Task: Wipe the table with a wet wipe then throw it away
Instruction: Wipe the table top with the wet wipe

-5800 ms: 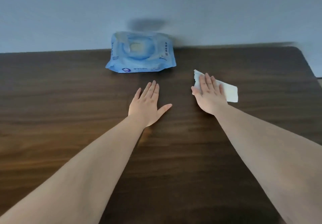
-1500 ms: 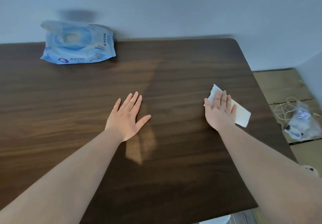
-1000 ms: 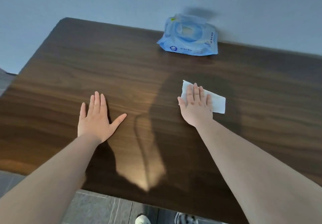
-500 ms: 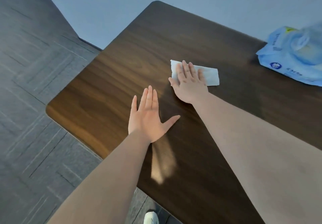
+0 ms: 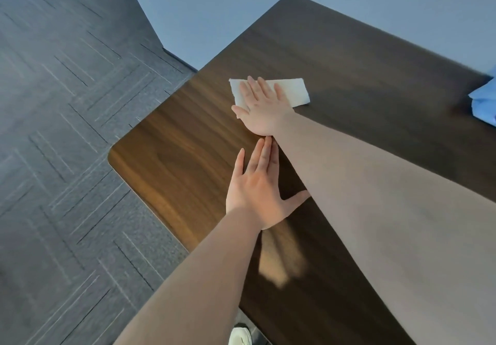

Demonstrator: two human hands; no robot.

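A white wet wipe lies flat on the dark wooden table, near its left edge. My right hand presses down on the wipe with fingers spread flat, covering its left half. My left hand rests palm down on the bare table just behind the right wrist, fingers together and thumb out, holding nothing. No bin is in view.
The blue wipes pack shows only as a corner at the right edge. The table's rounded near-left corner borders grey carpet floor. A blue-grey wall stands behind. A white shoe shows below.
My right hand has slid the wipe leftward across the table toward its left edge. My view swung left, so the pack has drifted almost out of frame. The left hand now sits close behind the right wrist.
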